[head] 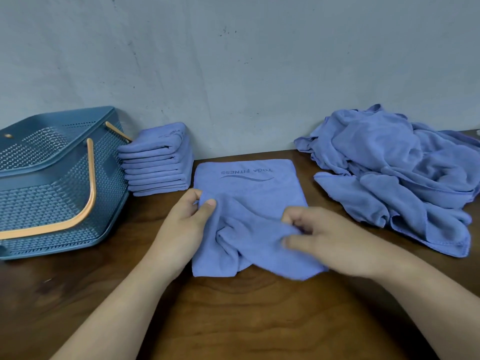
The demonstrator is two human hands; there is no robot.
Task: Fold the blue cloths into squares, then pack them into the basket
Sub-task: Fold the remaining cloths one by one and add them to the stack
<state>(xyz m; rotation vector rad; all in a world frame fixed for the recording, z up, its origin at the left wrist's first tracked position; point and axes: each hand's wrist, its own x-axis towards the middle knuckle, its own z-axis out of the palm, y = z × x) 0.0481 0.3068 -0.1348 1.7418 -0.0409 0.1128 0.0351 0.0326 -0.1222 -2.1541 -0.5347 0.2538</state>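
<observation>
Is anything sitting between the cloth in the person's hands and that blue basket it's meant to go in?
Partly. The stack of folded cloths stands right beside the basket, between it and the cloth held by the left hand and right hand. The basket's top is open, its handle folded down.

Basket [59,183] far left on table [233,320], folded stack [158,162] just right of it, one cloth [249,203] centre, loose pile [397,172] right, wall [233,61] behind.

Head-worn, angled forward-down, seemingly close over table [246,320]
</observation>
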